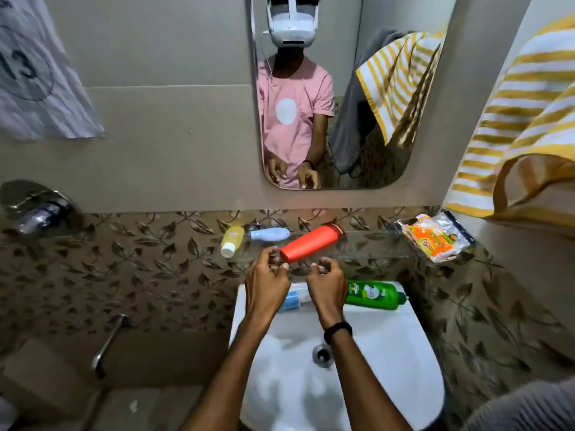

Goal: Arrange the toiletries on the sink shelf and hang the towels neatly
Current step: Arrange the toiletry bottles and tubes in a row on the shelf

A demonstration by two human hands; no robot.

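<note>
Left hand (pixel 268 278) and right hand (pixel 326 283) both half-curled, each grip loose and empty, fingertips just short of the red bottle (pixel 311 242). Red bottle lying on its side across the glass shelf (pixel 373 255). Left of the red bottle, a yellow bottle (pixel 231 241) and a pale blue bottle (pixel 269 234), also toppled. Below, on the sink (pixel 389 353) rim, a green bottle (pixel 375 294). Likely step: tidying toiletries. Next: closing on the red bottle and standing it upright. Striped towel (pixel 510 126) far right, untouched.
</note>
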